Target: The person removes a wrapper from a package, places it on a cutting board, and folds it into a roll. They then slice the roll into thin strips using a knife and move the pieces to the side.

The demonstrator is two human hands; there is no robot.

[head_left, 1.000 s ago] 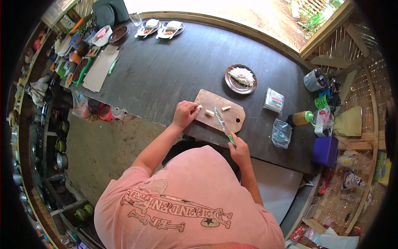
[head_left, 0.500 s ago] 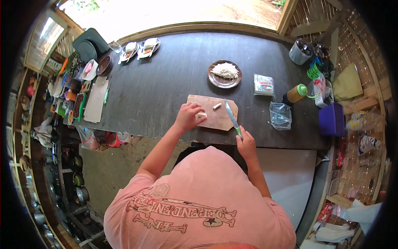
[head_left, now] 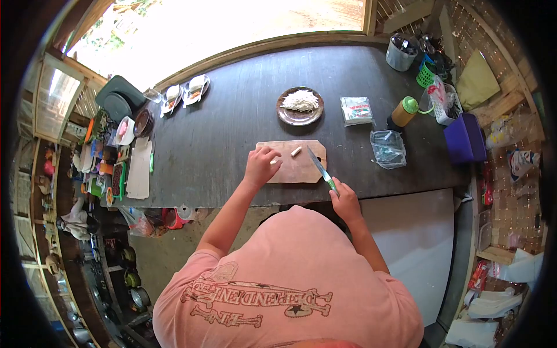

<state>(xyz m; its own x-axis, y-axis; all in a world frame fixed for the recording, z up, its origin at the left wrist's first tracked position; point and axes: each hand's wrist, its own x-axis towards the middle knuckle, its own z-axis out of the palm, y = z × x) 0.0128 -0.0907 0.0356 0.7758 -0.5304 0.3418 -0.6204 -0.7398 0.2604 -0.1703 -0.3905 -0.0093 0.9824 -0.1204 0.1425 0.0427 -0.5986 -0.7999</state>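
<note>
A wooden cutting board (head_left: pixel 297 171) lies near the front edge of the dark table. My left hand (head_left: pixel 261 167) curls over its left end, thumb and fingers around a small white piece (head_left: pixel 273 162) that is mostly hidden. Another short white stick (head_left: pixel 296 151) lies loose on the board near its far edge. My right hand (head_left: pixel 346 203) is closed around the green handle of a knife (head_left: pixel 320 167). The blade slants across the board's right end, its tip pointing away from me, apart from the loose stick.
Beyond the board stands a brown plate (head_left: pixel 299 120) heaped with white shreds. To the right are a flat packet (head_left: pixel 356 110), a clear plastic bag (head_left: pixel 388 149), a green-capped bottle (head_left: pixel 401 113) and a purple container (head_left: pixel 464 138). Two small plates of food (head_left: pixel 195 90) sit far left.
The view has turned slightly, so the table's things sit differently in the frame. My left hand has shifted a little with the white piece. The knife stays at the board's right end.
</note>
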